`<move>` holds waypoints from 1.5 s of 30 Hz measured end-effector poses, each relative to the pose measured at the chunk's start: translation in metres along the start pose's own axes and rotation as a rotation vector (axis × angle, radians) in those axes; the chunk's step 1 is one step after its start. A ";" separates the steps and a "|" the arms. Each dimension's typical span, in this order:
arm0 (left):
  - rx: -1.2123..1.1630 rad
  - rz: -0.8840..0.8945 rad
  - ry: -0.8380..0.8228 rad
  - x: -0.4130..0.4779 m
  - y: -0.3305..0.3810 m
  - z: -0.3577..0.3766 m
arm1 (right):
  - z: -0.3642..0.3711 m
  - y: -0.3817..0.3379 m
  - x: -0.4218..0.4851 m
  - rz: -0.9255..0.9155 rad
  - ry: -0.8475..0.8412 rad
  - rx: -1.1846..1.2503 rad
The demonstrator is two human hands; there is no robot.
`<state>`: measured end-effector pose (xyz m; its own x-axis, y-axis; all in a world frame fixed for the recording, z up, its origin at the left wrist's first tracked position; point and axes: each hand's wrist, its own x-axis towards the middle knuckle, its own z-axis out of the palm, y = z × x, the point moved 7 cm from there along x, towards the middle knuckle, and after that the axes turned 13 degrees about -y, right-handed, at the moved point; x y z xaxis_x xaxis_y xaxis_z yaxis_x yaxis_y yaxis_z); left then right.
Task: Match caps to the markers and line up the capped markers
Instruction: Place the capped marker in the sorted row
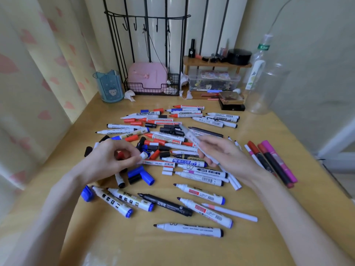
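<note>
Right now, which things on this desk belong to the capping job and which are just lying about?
Job: slim marker in right hand; white cap in left hand; loose blue caps; black marker.
Lying about: blue cup; pink case; clear bottle; plastic box.

Black mkr (165, 204) reads "记号笔", white mkr (159, 163) "WB-8501", far mkr (146, 113) "WHITEBOARD MARKER".

Blue cup (110, 87); pink case (147, 73); clear bottle (256, 70)
</note>
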<state>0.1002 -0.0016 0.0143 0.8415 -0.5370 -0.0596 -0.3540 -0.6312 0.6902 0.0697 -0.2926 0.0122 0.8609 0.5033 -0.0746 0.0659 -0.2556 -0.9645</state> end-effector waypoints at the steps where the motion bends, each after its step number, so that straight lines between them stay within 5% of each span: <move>1: -0.037 0.020 0.005 0.001 0.005 0.002 | 0.002 -0.001 -0.002 -0.025 0.004 -0.066; 10: -0.372 0.087 -0.070 0.012 0.028 0.031 | 0.010 0.009 -0.009 -0.032 0.108 -0.411; 28: -0.169 0.129 -0.048 0.018 0.037 0.046 | 0.027 -0.006 -0.013 -0.088 0.156 -0.689; 45: -0.156 0.226 0.172 0.017 0.059 0.052 | 0.019 -0.018 -0.023 -0.311 0.357 -0.804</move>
<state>0.0725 -0.0763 0.0165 0.8103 -0.5427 0.2213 -0.4838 -0.4062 0.7752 0.0390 -0.2836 0.0268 0.8413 0.3959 0.3682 0.5342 -0.7136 -0.4533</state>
